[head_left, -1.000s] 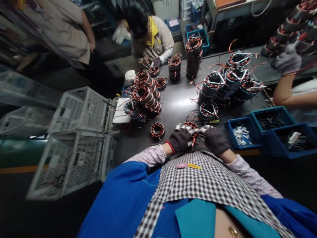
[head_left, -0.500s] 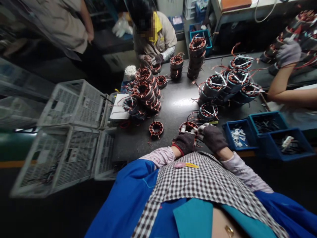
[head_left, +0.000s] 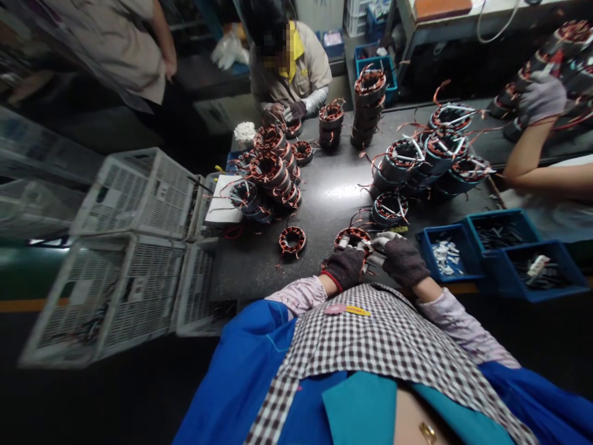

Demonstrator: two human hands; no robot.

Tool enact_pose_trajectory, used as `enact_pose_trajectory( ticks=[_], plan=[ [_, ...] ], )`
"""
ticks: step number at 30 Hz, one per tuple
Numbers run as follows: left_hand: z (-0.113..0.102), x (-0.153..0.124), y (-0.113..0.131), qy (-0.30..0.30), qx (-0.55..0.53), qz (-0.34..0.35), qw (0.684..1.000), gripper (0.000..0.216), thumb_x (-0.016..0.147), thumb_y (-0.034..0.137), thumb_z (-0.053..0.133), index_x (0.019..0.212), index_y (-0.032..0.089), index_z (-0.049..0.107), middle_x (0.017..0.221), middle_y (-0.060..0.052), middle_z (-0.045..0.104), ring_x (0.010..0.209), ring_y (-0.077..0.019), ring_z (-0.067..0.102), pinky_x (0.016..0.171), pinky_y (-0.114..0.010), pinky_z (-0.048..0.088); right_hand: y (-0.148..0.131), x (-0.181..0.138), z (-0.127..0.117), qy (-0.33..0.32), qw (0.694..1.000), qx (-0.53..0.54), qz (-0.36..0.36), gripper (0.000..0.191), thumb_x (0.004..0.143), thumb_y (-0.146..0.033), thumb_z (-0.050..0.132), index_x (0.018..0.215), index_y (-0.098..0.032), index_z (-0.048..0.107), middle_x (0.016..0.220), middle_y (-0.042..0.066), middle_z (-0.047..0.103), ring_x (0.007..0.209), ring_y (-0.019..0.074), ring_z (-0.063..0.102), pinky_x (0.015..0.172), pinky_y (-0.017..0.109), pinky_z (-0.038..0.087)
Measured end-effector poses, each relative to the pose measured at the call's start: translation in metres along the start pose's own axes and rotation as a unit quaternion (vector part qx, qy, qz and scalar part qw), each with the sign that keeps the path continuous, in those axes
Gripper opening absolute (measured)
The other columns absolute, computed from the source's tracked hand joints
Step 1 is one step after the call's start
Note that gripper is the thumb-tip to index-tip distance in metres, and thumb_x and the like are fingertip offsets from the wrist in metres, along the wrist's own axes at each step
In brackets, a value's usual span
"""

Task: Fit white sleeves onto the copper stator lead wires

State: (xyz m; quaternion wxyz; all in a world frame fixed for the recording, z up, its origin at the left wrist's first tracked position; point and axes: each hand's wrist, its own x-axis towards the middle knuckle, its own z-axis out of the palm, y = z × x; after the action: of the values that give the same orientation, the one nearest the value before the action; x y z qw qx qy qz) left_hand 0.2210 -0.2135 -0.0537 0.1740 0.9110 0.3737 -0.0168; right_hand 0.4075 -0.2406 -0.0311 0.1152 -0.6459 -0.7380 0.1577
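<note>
Both my hands wear dark knit gloves with pale fingertips. My left hand (head_left: 345,267) and my right hand (head_left: 402,259) close around a small copper-wound stator ring (head_left: 352,237) at the near edge of the dark worktable (head_left: 331,191). Red leads stick out between my fingers. A second loose stator ring (head_left: 292,239) lies on the table just left of my left hand. A wound stator with white ties (head_left: 390,207) sits just beyond my right hand.
Piles of wound stators stand at mid-left (head_left: 271,170) and mid-right (head_left: 433,151). Blue part bins (head_left: 503,247) line the right edge. White wire crates (head_left: 130,247) sit to the left. One person (head_left: 290,68) works opposite; another person's gloved hand (head_left: 540,99) reaches in at right.
The view has shifted slightly. My hands stay on the same stator ring, with my fingers moving a little around its leads.
</note>
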Motion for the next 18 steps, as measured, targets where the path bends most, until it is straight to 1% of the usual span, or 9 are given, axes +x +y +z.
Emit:
enact_pose_trajectory(
  ticks=[1, 3, 6, 7, 9, 12, 14, 16, 18],
  plan=[
    [0.0, 0.0, 0.001, 0.0, -0.001, 0.0, 1.0, 0.053, 0.108, 0.034, 0.05, 0.151, 0.005, 0.058, 0.138, -0.024, 0.072, 0.128, -0.0337, 0.068, 0.123, -0.05, 0.042, -0.005, 0.002, -0.001, -0.015, 1.0, -0.023, 0.004, 0.024, 0.096, -0.025, 0.067, 0.115, -0.015, 0.078, 0.133, 0.02, 0.073, 0.12, 0.0318, 0.065, 0.105, 0.041, 0.051],
    [-0.001, 0.0, 0.002, -0.004, 0.0, -0.005, 1.0, 0.053, 0.11, 0.036, 0.048, 0.152, 0.005, 0.058, 0.134, -0.022, 0.074, 0.124, -0.0326, 0.07, 0.121, -0.049, 0.042, -0.016, 0.004, -0.003, -0.027, 0.998, -0.051, 0.014, 0.026, 0.101, -0.022, 0.059, 0.116, -0.015, 0.078, 0.13, 0.02, 0.074, 0.118, 0.0305, 0.065, 0.106, 0.04, 0.049],
    [0.002, 0.0, 0.003, -0.008, 0.002, -0.013, 1.0, 0.05, 0.111, 0.038, 0.046, 0.151, 0.012, 0.06, 0.133, -0.019, 0.076, 0.12, -0.0324, 0.071, 0.119, -0.051, 0.042, -0.021, 0.004, -0.004, -0.034, 0.998, -0.054, 0.016, 0.029, 0.102, -0.027, 0.06, 0.119, -0.014, 0.079, 0.13, 0.021, 0.074, 0.118, 0.0317, 0.064, 0.108, 0.041, 0.048],
    [0.003, 0.0, 0.003, -0.004, 0.003, -0.012, 1.0, 0.049, 0.111, 0.036, 0.045, 0.15, 0.013, 0.061, 0.135, -0.019, 0.075, 0.12, -0.0325, 0.07, 0.119, -0.051, 0.042, -0.019, 0.003, -0.003, -0.035, 0.998, -0.039, 0.015, 0.027, 0.101, -0.027, 0.062, 0.116, -0.013, 0.08, 0.13, 0.02, 0.074, 0.118, 0.0315, 0.065, 0.107, 0.041, 0.049],
    [0.005, 0.001, 0.002, 0.011, 0.003, -0.002, 1.0, 0.049, 0.11, 0.034, 0.044, 0.15, 0.01, 0.061, 0.136, -0.02, 0.074, 0.121, -0.0321, 0.07, 0.121, -0.05, 0.04, -0.013, 0.003, -0.001, -0.032, 0.999, 0.013, 0.008, 0.022, 0.098, -0.024, 0.064, 0.108, -0.014, 0.082, 0.132, 0.018, 0.074, 0.119, 0.0293, 0.066, 0.106, 0.039, 0.051],
    [0.009, 0.003, 0.001, 0.018, 0.0, 0.013, 1.0, 0.051, 0.11, 0.036, 0.045, 0.146, 0.004, 0.063, 0.128, -0.022, 0.076, 0.12, -0.032, 0.072, 0.123, -0.048, 0.039, -0.003, 0.002, 0.004, -0.02, 0.997, 0.066, -0.029, 0.022, 0.097, -0.021, 0.065, 0.106, -0.018, 0.084, 0.136, 0.015, 0.073, 0.123, 0.0283, 0.065, 0.109, 0.04, 0.052],
    [0.011, 0.004, -0.001, 0.009, 0.007, 0.013, 1.0, 0.053, 0.109, 0.042, 0.049, 0.141, 0.004, 0.065, 0.123, -0.023, 0.077, 0.12, -0.034, 0.072, 0.122, -0.049, 0.04, 0.001, 0.002, 0.007, -0.01, 0.997, 0.051, -0.048, 0.024, 0.093, -0.021, 0.068, 0.111, -0.02, 0.084, 0.138, 0.015, 0.072, 0.129, 0.0316, 0.063, 0.113, 0.045, 0.051],
    [0.013, 0.005, -0.002, 0.003, 0.021, 0.005, 1.0, 0.053, 0.108, 0.044, 0.051, 0.14, 0.004, 0.066, 0.122, -0.024, 0.076, 0.122, -0.0359, 0.07, 0.118, -0.05, 0.043, 0.001, 0.001, 0.009, -0.011, 0.998, 0.028, -0.048, 0.028, 0.09, -0.02, 0.07, 0.115, -0.02, 0.084, 0.14, 0.016, 0.072, 0.131, 0.0342, 0.061, 0.114, 0.047, 0.05],
    [0.014, 0.005, -0.003, 0.007, 0.027, -0.001, 1.0, 0.054, 0.108, 0.042, 0.049, 0.143, 0.003, 0.063, 0.124, -0.025, 0.075, 0.122, -0.0367, 0.07, 0.115, -0.051, 0.046, 0.0, -0.001, 0.009, -0.02, 0.999, 0.015, -0.042, 0.026, 0.092, -0.021, 0.068, 0.112, -0.021, 0.084, 0.138, 0.017, 0.073, 0.13, 0.0347, 0.062, 0.114, 0.047, 0.049]
  ],
)
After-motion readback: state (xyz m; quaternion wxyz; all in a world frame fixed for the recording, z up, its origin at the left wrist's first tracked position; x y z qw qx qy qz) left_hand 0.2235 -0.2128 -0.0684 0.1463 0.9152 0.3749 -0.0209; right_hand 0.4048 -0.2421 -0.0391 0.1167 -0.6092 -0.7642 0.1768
